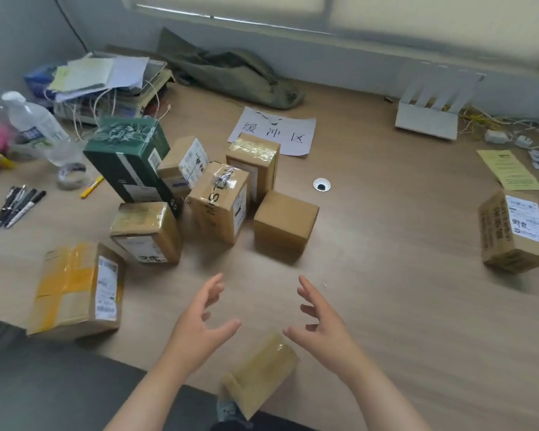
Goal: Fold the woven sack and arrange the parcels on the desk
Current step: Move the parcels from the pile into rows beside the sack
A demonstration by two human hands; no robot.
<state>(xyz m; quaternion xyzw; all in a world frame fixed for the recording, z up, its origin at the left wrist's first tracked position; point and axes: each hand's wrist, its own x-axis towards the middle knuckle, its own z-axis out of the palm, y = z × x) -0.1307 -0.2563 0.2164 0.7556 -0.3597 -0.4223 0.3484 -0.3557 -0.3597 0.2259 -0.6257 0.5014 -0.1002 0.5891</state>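
Hovering over the wooden desk (386,306), the left hand (199,318) and right hand (321,321) face each other with palms inward. Fingers are spread and loosely bent, and neither hand grips anything.

Between and just below the two thumbs lies a small brown parcel (259,371), glossy with clear tape. It is tilted, with its near end at the desk edge. Cannot tell whether the thumbs touch it.

Ahead of the fingertips stands a tight cluster of parcels:
- plain cardboard cube (285,223), nearest the right hand, with no label showing
- upright box with black lettering (221,203), tape bunched on top, just left of the cube
- tall box with a taped top (252,163), behind those two
- leaning box with a white label (184,163), resting against the dark green carton (131,160), which is also tilted
- squat taped box (147,233) with handwriting on its label, in front of the green carton

Left of the left hand, and apart from the cluster, is a flat parcel with yellow tape (75,287) and a white shipping label. Far to the right of the right hand, a printed box (514,231) sits alone.

The sack (231,73) lies well beyond the cluster, against the wall. It is olive-green, crumpled in a loose heap and not folded. A paper sign (274,132) with three black characters lies between the sack and the cluster.

Far left of the left hand are a water bottle (35,126), a tape roll (72,175) and pens (19,206).
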